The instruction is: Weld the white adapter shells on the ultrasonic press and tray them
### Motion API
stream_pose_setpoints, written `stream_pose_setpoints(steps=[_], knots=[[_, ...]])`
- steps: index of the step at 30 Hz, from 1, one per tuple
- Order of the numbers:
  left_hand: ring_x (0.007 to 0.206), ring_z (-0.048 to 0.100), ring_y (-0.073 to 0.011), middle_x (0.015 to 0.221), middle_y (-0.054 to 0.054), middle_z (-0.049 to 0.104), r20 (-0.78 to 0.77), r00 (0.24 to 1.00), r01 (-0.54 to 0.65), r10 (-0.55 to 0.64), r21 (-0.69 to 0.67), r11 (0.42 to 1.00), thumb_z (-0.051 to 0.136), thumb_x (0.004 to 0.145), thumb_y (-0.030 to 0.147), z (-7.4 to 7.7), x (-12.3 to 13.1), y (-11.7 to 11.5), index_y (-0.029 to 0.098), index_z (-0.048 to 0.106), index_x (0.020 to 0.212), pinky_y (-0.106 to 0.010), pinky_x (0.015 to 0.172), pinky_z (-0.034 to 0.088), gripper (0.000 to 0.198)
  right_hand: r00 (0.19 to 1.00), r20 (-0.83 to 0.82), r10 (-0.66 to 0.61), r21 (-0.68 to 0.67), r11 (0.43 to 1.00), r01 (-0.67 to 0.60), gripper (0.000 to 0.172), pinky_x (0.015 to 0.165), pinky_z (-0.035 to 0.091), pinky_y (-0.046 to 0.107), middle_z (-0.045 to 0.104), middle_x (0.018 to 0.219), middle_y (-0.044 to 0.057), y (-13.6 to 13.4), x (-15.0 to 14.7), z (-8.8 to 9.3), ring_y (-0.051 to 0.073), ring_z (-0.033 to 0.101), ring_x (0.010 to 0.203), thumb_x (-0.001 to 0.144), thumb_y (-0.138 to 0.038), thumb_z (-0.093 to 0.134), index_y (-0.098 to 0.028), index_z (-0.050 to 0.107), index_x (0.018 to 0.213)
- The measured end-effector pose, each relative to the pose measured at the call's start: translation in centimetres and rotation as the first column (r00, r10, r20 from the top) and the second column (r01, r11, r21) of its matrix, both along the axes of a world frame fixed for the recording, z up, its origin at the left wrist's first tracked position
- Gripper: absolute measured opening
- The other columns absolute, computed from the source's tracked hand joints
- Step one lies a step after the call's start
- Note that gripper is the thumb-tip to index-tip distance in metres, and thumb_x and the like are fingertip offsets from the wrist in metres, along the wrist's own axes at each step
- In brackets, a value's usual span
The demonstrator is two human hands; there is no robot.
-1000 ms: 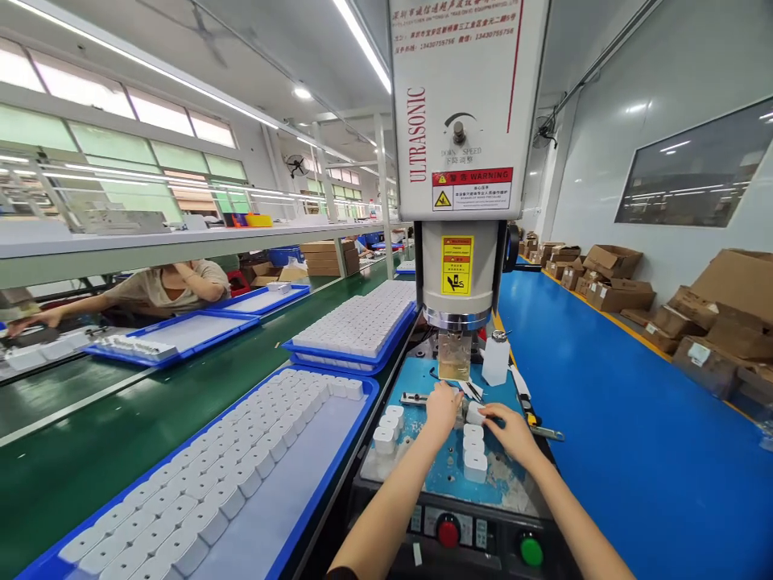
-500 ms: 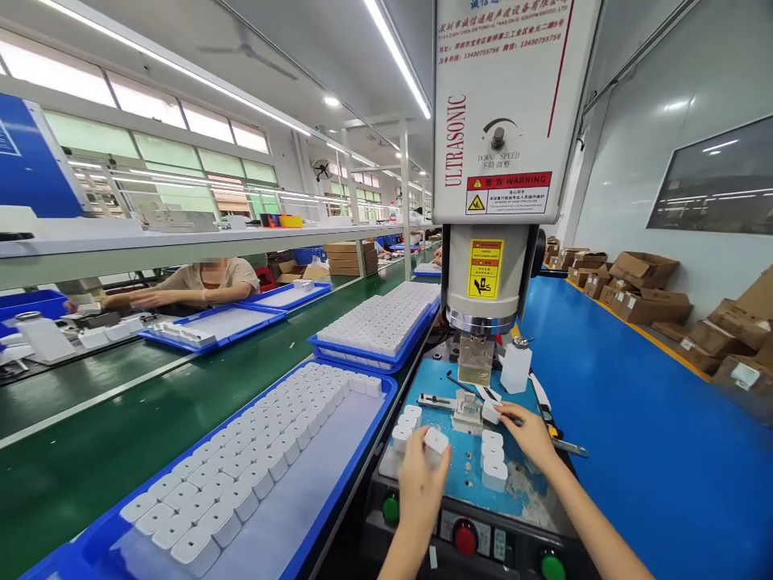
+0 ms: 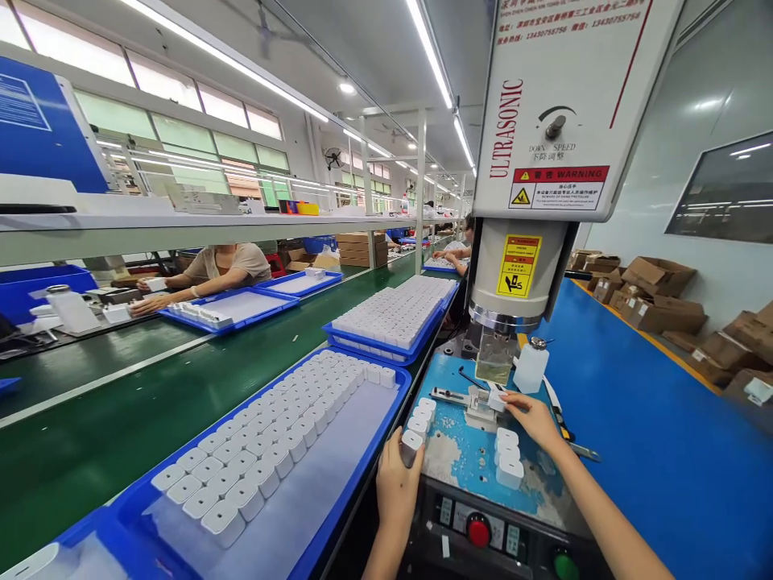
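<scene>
My left hand grips a small white plastic housing with a hole in its top, at the near end of a short row of white housings on the press's left side. Thumb and fingers of my right hand pinch another white housing at the metal fixture, under the clear horn of the ultrasonic press. I cannot tell whether this housing is seated in the fixture. More white housings stand on the blue plate right of the fixture.
A blue tray of housings lies left, with a stacked filled tray behind it. A translucent bottle stands right of the horn, near a knife. Red button and green button face me. A co-worker sits across the conveyor.
My left hand has moved left and down with its housing, to the end of the row. My right hand has brought its housing closer to the fixture. The view has swung slightly left.
</scene>
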State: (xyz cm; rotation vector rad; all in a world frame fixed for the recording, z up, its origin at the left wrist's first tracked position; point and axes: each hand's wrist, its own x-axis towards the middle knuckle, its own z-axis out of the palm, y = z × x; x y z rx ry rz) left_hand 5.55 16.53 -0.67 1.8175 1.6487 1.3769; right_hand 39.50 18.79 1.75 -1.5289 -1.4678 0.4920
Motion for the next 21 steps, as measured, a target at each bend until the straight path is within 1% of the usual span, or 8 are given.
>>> stream_pose_setpoints(steps=[6, 10, 13, 15, 18, 21], knots=[[0.099, 0.061, -0.0307, 0.105, -0.014, 0.061, 0.036, 0.999, -0.033, 0.032, 0.038, 0.999, 0.050, 0.083, 0.054, 0.0, 0.5, 0.5, 0.014, 0.050, 0.120, -0.044, 0.077, 0.052, 0.055, 0.999, -0.001, 0.043, 0.002, 0.999, -0.043, 0.031, 0.089, 0.054, 0.045, 0.069, 0.115, 0.009, 0.8, -0.2, 0.6, 0.031, 0.064, 0.107, 0.076, -0.045, 0.065, -0.023, 0.075, 0.095], [0.095, 0.062, -0.0293, 0.107, -0.014, 0.059, 0.054, 0.998, -0.040, 0.039, 0.023, 0.999, 0.053, 0.081, 0.055, -0.3, 0.2, 0.4, 0.015, 0.047, 0.121, -0.042, 0.073, 0.054, 0.057, 0.998, -0.017, 0.052, -0.003, 0.999, -0.052, 0.029, 0.086, 0.056, 0.044, 0.069, 0.114, 0.008, 1.2, -0.8, 0.5, 0.030, 0.066, 0.103, 0.077, -0.044, 0.063, -0.024, 0.074, 0.094], [0.092, 0.062, -0.0274, 0.101, -0.011, 0.057, 0.057, 0.998, -0.039, 0.037, 0.036, 0.999, 0.052, 0.083, 0.053, -0.8, -0.2, 0.0, 0.016, 0.047, 0.113, -0.040, 0.071, 0.054, 0.048, 0.998, -0.016, 0.056, -0.006, 0.998, -0.056, 0.028, 0.084, 0.056, 0.045, 0.069, 0.116, 0.008, 1.7, -1.5, 0.3, 0.030, 0.067, 0.101, 0.078, -0.044, 0.062, -0.024, 0.073, 0.095], [0.089, 0.062, -0.0260, 0.098, -0.010, 0.056, 0.057, 0.998, -0.036, 0.031, 0.085, 0.996, 0.049, 0.087, 0.050, -1.1, -0.4, -0.2, 0.017, 0.048, 0.106, -0.039, 0.071, 0.053, 0.038, 0.998, -0.001, 0.062, -0.005, 0.998, -0.062, 0.027, 0.085, 0.056, 0.044, 0.066, 0.120, 0.009, 2.1, -2.0, 0.3, 0.029, 0.066, 0.101, 0.079, -0.043, 0.062, -0.024, 0.073, 0.095], [0.082, 0.061, -0.0231, 0.092, -0.008, 0.053, 0.050, 0.998, -0.039, 0.032, 0.157, 0.987, 0.045, 0.090, 0.044, -1.5, -0.5, -0.4, 0.019, 0.048, 0.094, -0.035, 0.066, 0.052, 0.026, 0.996, 0.038, 0.079, -0.007, 0.997, -0.079, 0.027, 0.088, 0.054, 0.042, 0.063, 0.124, 0.008, 2.4, -2.4, 0.5, 0.027, 0.065, 0.104, 0.080, -0.042, 0.060, -0.024, 0.073, 0.095], [0.075, 0.059, -0.0200, 0.085, -0.006, 0.052, 0.033, 0.999, -0.032, 0.025, 0.221, 0.975, 0.043, 0.091, 0.039, -1.6, -0.6, -0.4, 0.020, 0.048, 0.085, -0.032, 0.063, 0.050, 0.020, 0.990, 0.089, 0.105, -0.032, 0.994, -0.103, 0.022, 0.085, 0.055, 0.039, 0.063, 0.120, 0.008, 2.4, -2.6, 0.9, 0.025, 0.065, 0.100, 0.081, -0.037, 0.058, -0.025, 0.072, 0.092]])
